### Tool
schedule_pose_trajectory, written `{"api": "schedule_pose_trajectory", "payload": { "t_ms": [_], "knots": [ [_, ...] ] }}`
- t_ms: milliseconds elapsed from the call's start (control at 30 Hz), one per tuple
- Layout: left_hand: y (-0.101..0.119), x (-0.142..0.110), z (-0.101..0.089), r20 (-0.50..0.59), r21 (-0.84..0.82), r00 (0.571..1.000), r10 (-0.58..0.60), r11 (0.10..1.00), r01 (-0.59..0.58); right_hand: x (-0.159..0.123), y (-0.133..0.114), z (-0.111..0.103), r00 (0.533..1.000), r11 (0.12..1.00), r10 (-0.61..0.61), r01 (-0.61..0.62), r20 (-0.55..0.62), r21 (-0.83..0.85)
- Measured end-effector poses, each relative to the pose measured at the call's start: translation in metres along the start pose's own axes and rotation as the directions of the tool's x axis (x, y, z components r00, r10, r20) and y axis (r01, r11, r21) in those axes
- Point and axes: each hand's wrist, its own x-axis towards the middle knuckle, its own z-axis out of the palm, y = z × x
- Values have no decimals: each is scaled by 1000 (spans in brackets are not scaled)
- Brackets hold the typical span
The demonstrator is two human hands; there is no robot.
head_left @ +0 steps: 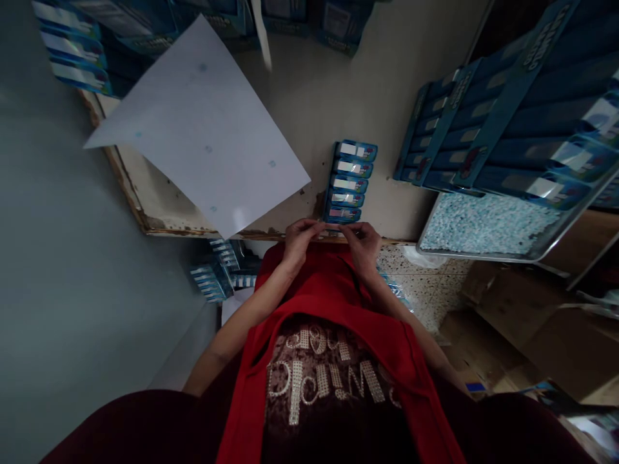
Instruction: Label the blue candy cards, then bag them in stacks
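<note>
My left hand point(300, 240) and my right hand point(363, 242) meet at the table's front edge, just above the red apron point(319, 277). Fingers and thumbs are pinched from either side around a small, thin, pale strip point(333, 226); its kind is too small and dim to tell. Directly beyond my fingertips lies a short row of small blue boxes point(349, 183), each with a white label on its end. The nearest box shows a pinkish label and almost touches my hands.
A large white sheet point(207, 142) covers the table's left side, overhanging its worn edge. Blue boxes point(507, 122) are stacked at right above a metal tray point(478, 254) of pale blue-white pieces point(488, 222). More blue packs point(338, 22) line the back. Cardboard boxes point(522, 322) stand on the floor.
</note>
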Motion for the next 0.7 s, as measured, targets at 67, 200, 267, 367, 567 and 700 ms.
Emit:
{"api": "schedule_pose_trajectory", "payload": {
  "t_ms": [67, 200, 267, 367, 567, 700],
  "knots": [
    [-1, 2, 0, 7, 0, 1000, 8, 1000, -8, 1, 0, 1, 1000, 1000, 7, -7, 2, 1],
    [-10, 11, 1, 0, 32, 1000, 6, 999, -6, 5, 4, 2, 1000, 997, 4, -4, 4, -79],
    [-17, 17, 1, -9, 25, 999, -45, 999, 45, 8, 8, 2, 999, 993, 23, -27, -36, -116],
    [-26, 29, 2, -9, 16, 992, -122, 992, 122, 18, 13, 2, 990, 994, 57, -69, -126, -90],
    [-18, 31, 10, -112, 276, 988, 104, 959, -69, 38, 16, -22, 950, 962, 153, -207, 272, 180],
    [3, -16, -22, -73, 382, 981, 181, 914, -140, 21, 12, -56, 975, 993, 61, -80, 213, 81]
  ]
}}
